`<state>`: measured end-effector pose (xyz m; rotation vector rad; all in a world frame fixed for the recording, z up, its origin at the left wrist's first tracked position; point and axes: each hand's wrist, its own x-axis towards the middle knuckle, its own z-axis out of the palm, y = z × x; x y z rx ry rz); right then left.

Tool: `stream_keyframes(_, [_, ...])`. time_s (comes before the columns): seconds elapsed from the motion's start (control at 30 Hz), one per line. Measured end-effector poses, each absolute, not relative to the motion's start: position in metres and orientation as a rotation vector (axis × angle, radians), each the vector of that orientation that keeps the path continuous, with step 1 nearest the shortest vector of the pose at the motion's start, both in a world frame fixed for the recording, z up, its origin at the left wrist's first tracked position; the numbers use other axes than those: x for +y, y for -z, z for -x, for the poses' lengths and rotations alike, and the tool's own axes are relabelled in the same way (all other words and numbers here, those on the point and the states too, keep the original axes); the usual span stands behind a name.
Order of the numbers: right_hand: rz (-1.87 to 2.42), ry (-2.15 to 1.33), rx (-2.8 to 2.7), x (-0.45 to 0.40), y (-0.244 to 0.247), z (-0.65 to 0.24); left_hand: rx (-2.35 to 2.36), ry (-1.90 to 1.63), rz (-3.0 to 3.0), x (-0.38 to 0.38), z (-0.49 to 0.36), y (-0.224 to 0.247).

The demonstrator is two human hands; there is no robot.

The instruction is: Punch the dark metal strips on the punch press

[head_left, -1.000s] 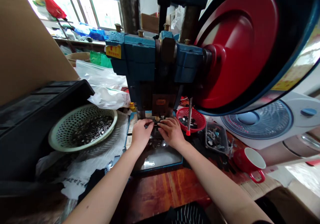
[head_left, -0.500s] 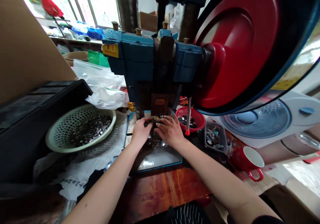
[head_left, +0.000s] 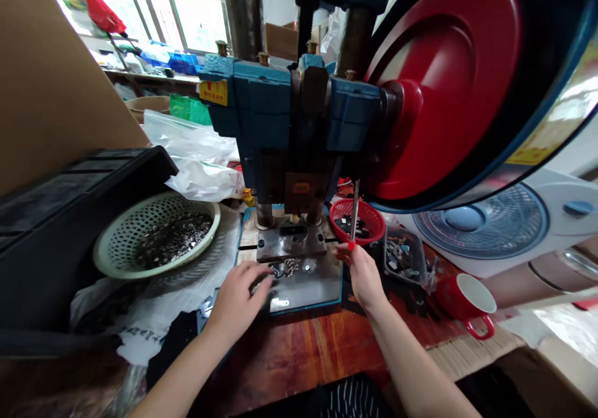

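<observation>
The steel die block [head_left: 266,253] sits under the press ram [head_left: 301,184], and a dark piece [head_left: 292,230] lies on its top. My right hand [head_left: 364,275] is closed at the red-tipped press lever [head_left: 355,215], with its fingers around the red end. In front of the die, small shiny metal parts [head_left: 292,267] are piled on the metal base plate [head_left: 317,290]. My left hand [head_left: 240,296] is at the left edge of this plate. Its thumb and fingers are apart, fingertips close beside the small parts, and I see nothing held in it.
A pale green basket [head_left: 105,253] of small metal pieces stands at left. To the right are a red basket [head_left: 380,231], a clear tub [head_left: 420,268] of parts and a red mug [head_left: 455,293]. The large red flywheel [head_left: 467,94] overhangs the right side.
Both hands have left the die, uncovering it and the dark piece. My left hand came back toward me and left; my right hand moved right and down to the lever.
</observation>
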<state>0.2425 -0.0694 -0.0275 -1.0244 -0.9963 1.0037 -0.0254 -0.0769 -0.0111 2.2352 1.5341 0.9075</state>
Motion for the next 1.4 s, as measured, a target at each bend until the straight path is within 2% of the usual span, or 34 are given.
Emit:
stream_keyframes(0.17, [1.098, -0.946, -1.025, -0.065, 0.027, -0.242, 1.454, -0.685, -2.477, -0.113, 0.035, 0.028])
stream_keyframes(0.33, [1.029, -0.874, -1.165, -0.071, 0.039, -0.239, 1.471, -0.628, -2.605, -0.118, 0.038, 0.039])
stream_keyframes(0.53, [0.990, -0.873, -1.098, -0.070, 0.042, -0.237, 1.491, -0.614, -2.590, -0.116, 0.036, 0.043])
stream_keyframes(0.97, [1.254, -0.799, -1.121, -0.067, 0.040, -0.234, 1.504, -0.689, -2.579, -0.115, 0.033, 0.047])
stream_keyframes(1.23, [1.520, -0.533, -1.644, -0.003, 0.012, -0.197, 1.528, -0.673, -2.544, -0.115, 0.030, 0.042])
stream_keyframes(1.4, [1.483, -0.684, -1.449, 0.016, 0.012, -0.193, 1.519, -0.656, -2.529, -0.116, 0.029, 0.041])
